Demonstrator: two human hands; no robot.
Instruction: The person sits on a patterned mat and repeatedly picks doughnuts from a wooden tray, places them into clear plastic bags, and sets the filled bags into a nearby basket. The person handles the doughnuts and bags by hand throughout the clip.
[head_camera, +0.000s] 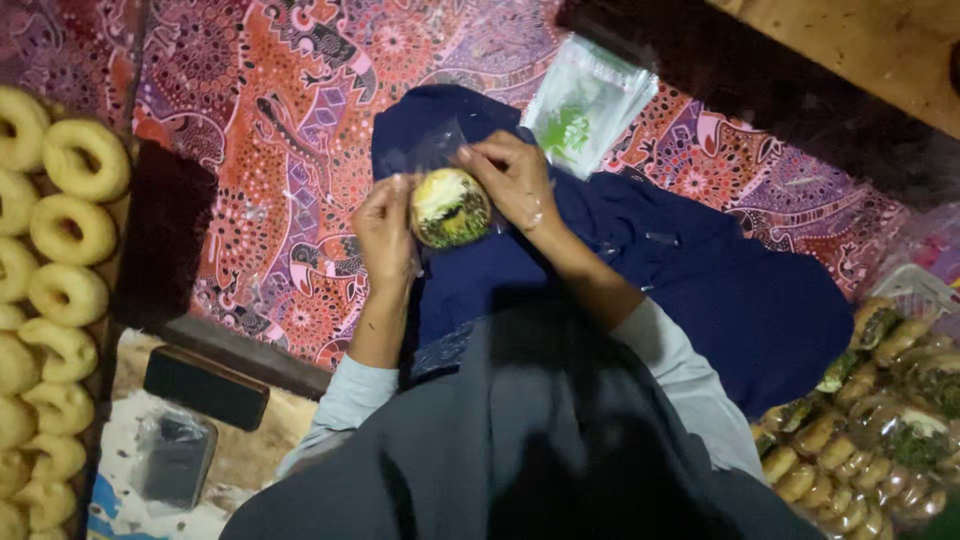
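Observation:
My left hand (385, 232) and my right hand (515, 180) together hold a round doughnut (450, 208) with white and green topping, inside a clear plastic bag (430, 150). The left hand grips the doughnut's left side. The right hand's fingers pinch the bag at its upper right. All this is above my lap, which is covered in dark blue cloth (700, 280).
A stack of clear bags with green print (588, 105) lies beyond my hands on the patterned red cloth (290, 120). Plain ring doughnuts (60, 240) fill the left edge. Several bagged topped doughnuts (880, 420) pile at the lower right. A black phone (205, 386) lies at the lower left.

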